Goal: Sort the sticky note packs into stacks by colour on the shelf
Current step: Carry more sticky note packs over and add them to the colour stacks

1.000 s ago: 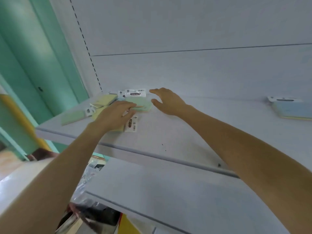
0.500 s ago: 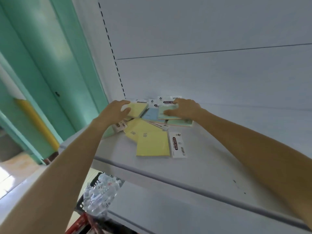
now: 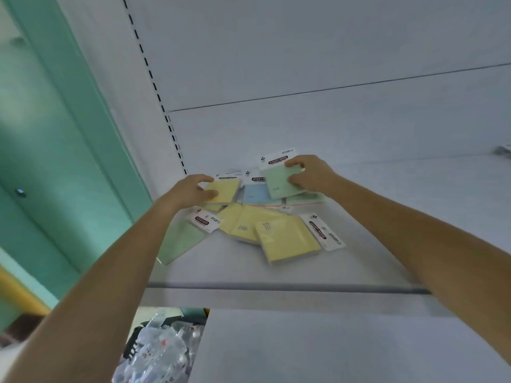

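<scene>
Sticky note packs (image 3: 287, 236): mixed heap on shelf (image 3: 387, 230). Sorting barely started; left grip (image 3: 188, 192) holds yellow pack (image 3: 226, 189), right grip (image 3: 309, 175) holds green pack (image 3: 278, 184).

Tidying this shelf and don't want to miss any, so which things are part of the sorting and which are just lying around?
Part of the job: left hand gripping a yellow pack; right hand gripping a green pack; blue pack; loose yellow packs; second green pack by the left forearm; shelf.
Lying about: clear plastic bags below the shelf; teal door.
</scene>
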Available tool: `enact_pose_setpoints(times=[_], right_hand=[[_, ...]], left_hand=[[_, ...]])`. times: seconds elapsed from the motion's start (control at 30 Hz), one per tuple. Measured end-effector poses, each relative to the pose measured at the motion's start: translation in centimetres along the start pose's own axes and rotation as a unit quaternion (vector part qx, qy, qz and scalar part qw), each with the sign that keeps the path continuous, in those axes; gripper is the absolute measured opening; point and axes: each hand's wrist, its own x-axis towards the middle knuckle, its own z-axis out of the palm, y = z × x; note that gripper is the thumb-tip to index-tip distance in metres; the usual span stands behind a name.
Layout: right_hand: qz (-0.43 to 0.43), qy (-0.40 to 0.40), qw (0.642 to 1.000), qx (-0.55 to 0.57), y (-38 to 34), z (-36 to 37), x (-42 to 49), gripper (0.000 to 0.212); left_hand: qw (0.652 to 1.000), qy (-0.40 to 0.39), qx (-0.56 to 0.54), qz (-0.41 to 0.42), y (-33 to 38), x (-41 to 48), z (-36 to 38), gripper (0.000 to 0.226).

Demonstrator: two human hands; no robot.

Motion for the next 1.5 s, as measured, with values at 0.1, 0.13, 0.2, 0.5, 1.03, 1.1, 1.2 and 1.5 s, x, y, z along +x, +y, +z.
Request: enact_pose_setpoints(times=[0.1, 0.13, 0.2, 0.5, 1.03, 1.1, 1.2, 1.5], right_hand=[[0.027, 0.019, 0.997, 0.068, 0.0, 0.3, -0.9, 0.044], [0.029, 0.021, 0.997, 0.073, 0.0, 0.4, -1.2, 0.045], [0.029, 0.025, 0.996, 0.078, -0.3, 0.4, -1.7, 0.048], [0.021, 0.063, 0.995, 0.077, -1.1, 1.0, -2.8, 0.052], [0.039, 0.141, 0.973, 0.179, 3.5, -5.9, -8.9, 0.05], [0.053, 0.154, 0.968, 0.193, 5.2, -8.2, -10.4, 0.05], [0.075, 0.18, 0.958, 0.209, 8.5, -12.1, -13.1, 0.049], [0.118, 0.236, 0.945, 0.191, 18.8, -24.8, -21.2, 0.048]], left_hand=[[0.999, 0.015, -0.049, 0.012, -0.4, -0.2, -0.2, 0.047], [0.998, 0.019, -0.063, 0.013, -0.5, -0.4, -0.3, 0.046], [0.996, 0.021, -0.084, 0.011, -0.8, -0.7, -0.4, 0.047], [0.988, 0.073, -0.123, 0.052, -0.7, -1.3, -1.6, 0.046], [0.924, 0.031, -0.373, 0.071, 8.3, -1.3, 1.8, 0.04], [0.92, 0.016, -0.383, 0.087, 11.3, -1.4, 3.5, 0.04], [0.922, -0.015, -0.372, 0.105, 16.4, -2.0, 6.6, 0.039], [0.902, -0.062, -0.4, 0.153, 32.1, -6.1, 16.1, 0.041]])
